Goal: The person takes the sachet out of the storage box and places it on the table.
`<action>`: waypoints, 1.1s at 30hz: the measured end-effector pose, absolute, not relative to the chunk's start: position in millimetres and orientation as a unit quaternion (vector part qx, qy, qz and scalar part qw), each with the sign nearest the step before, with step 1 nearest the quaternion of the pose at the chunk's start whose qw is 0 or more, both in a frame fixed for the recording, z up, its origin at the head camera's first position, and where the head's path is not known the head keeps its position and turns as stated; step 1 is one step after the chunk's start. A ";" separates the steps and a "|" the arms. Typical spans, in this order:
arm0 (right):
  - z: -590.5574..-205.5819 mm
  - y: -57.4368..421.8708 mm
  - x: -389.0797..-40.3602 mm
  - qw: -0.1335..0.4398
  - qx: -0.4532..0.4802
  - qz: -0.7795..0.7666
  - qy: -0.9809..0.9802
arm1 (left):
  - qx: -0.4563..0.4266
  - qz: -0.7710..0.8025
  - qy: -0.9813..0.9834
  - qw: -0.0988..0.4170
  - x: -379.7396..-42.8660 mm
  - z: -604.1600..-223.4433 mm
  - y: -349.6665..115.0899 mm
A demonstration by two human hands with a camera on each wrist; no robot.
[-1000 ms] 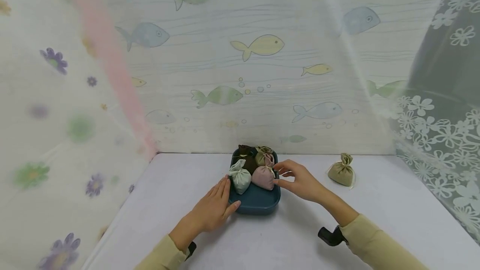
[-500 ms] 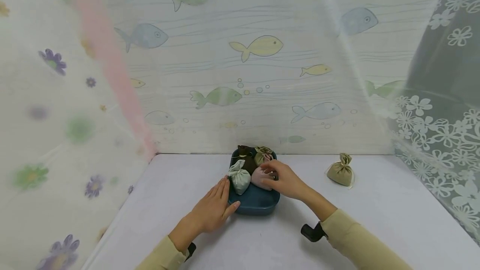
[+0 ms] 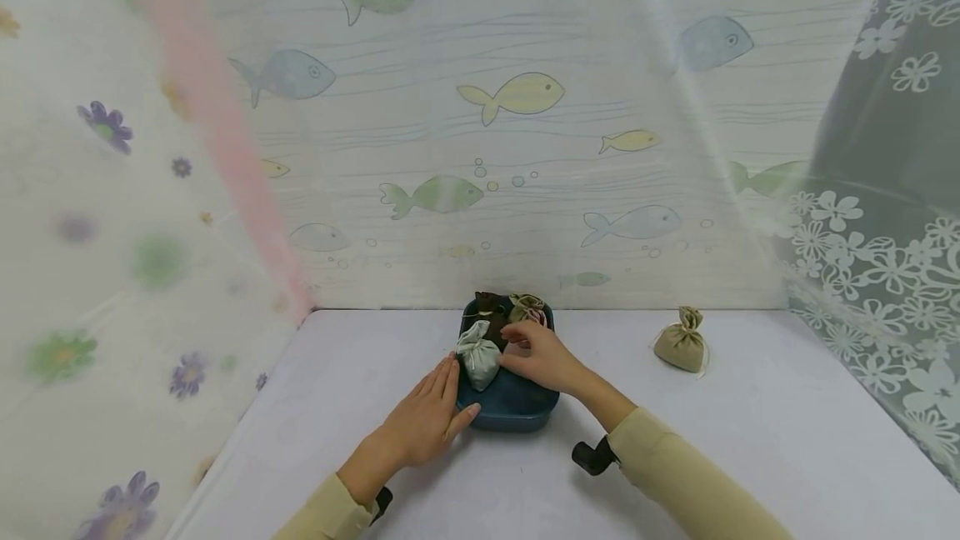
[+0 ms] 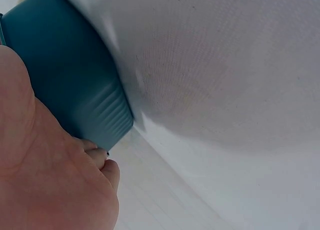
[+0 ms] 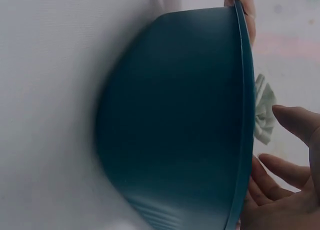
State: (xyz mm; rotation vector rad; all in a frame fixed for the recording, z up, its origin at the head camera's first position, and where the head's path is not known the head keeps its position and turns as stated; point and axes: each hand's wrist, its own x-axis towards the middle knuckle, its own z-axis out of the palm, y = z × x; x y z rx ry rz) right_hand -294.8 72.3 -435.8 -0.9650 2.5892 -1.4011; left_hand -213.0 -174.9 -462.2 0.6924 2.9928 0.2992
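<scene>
A dark blue basin (image 3: 513,417) stands on the white table, with small drawstring pouches inside. A pale green pouch (image 3: 480,361) leans at its left, a brown pouch (image 3: 491,327) lies behind, and an olive pouch (image 3: 525,307) sits at the back right. My left hand (image 3: 420,415) rests against the basin's left side, fingers straight and thumb by the front rim. Over the basin, my right hand (image 3: 543,357) hovers beside the pale green pouch with thumb and fingers apart; nothing shows between them in the right wrist view. It hides most of a pink pouch.
Another olive pouch (image 3: 681,347) stands alone on the white table (image 3: 525,490), right of the basin. Behind the table hangs a fish-print curtain (image 3: 450,248). Black wrist-camera mounts (image 3: 594,457) stick out beside the sleeves.
My right hand has moved left from the basin's right rim, across the pink pouch to the pale green one. The left hand stays in place against the basin.
</scene>
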 end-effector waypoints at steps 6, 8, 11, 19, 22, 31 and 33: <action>-440.7 61.1 -299.2 0.017 -0.292 -0.450 0.844 | 0.225 0.094 0.969 0.027 -213.4 -462.6 -174.7; -442.6 58.2 -299.6 0.014 -0.289 -0.451 0.845 | 0.225 0.094 0.969 0.027 -213.6 -462.8 -174.6; -444.5 54.8 -299.8 0.014 -0.281 -0.454 0.845 | 0.224 0.096 0.969 0.029 -213.5 -463.1 -174.7; -447.7 47.4 -302.1 0.008 -0.278 -0.456 0.845 | 0.222 0.099 0.970 0.029 -213.3 -464.1 -174.7; -449.2 43.9 -303.0 0.004 -0.274 -0.462 0.844 | 0.221 0.097 0.970 0.029 -213.5 -464.2 -174.7; -455.8 33.5 -305.4 -0.035 -0.267 -0.449 0.852 | 0.217 0.099 0.970 0.038 -215.5 -466.4 -175.2; -456.1 31.7 -305.5 -0.041 -0.261 -0.445 0.856 | 0.217 0.102 0.970 0.037 -215.6 -466.5 -175.2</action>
